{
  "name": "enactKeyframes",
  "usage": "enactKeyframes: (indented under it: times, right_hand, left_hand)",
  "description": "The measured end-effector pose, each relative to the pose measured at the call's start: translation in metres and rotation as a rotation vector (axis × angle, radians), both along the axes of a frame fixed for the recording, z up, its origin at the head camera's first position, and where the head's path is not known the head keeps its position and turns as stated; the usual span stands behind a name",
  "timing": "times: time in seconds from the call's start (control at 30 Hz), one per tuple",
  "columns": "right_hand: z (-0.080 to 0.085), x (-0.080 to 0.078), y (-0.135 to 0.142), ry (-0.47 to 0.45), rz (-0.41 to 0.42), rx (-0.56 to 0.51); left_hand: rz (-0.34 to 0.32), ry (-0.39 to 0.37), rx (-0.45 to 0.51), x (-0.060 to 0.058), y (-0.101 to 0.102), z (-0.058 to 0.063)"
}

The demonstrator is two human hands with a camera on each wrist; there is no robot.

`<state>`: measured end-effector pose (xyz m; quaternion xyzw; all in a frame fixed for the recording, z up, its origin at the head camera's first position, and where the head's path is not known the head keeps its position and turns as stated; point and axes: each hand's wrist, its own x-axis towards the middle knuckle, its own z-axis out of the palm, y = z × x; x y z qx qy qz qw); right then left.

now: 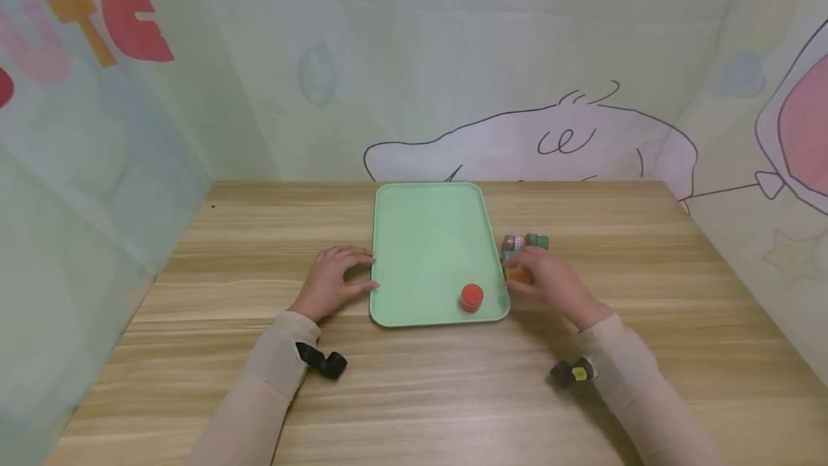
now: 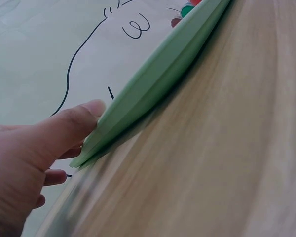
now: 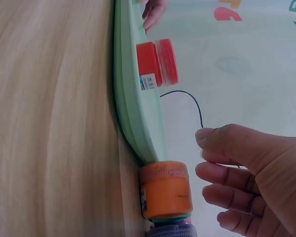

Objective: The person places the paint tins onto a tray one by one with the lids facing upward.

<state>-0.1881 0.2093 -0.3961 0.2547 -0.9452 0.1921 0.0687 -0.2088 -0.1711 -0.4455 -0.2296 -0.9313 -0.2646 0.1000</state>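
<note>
A light green tray (image 1: 427, 236) lies on the wooden table. Toward its near right corner stands a small red jar (image 1: 471, 298) with a red lid. My left hand (image 1: 333, 279) rests at the tray's left edge, thumb and fingertips touching the rim. Just beyond the right edge, my right hand (image 1: 550, 275) hovers above an orange jar (image 1: 520, 277). The right wrist view shows loosely bent fingers, apart from that orange jar (image 3: 166, 190) and holding nothing. Beside it are a green jar (image 1: 537, 240) and a purplish one (image 1: 514, 242); the hand partly hides a teal jar (image 1: 508, 255).
The wooden table (image 1: 414, 394) reaches back to a printed cloth wall (image 1: 259, 92) with cartoon drawings. A black wrist camera (image 1: 323, 362) sits on the left sleeve and another wrist camera (image 1: 571, 372) on the right one.
</note>
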Motion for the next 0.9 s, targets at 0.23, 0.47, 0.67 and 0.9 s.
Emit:
enactKeyframes:
  times: [0.23, 0.47, 0.67, 0.9]
  right_hand:
    - [-0.0007, -0.0025, 0.0045, -0.005, -0.020, 0.010]
    - [-0.0030, -0.0040, 0.0073, 0.012, -0.037, 0.053]
    - [-0.0058, -0.0042, 0.0067, 0.082, -0.019, 0.124]
    - [-0.0073, -0.0025, 0.0058, 0.149, 0.004, 0.181]
  left_hand:
    - [0.003, -0.004, 0.005, 0.0002, 0.0001, -0.0015]
    - [0.003, -0.007, 0.011, 0.0006, 0.0004, -0.0005]
    - [0.003, -0.013, 0.016, 0.0017, 0.0001, 0.0007]
    - [0.004, -0.027, 0.003, 0.0013, 0.0003, 0.0015]
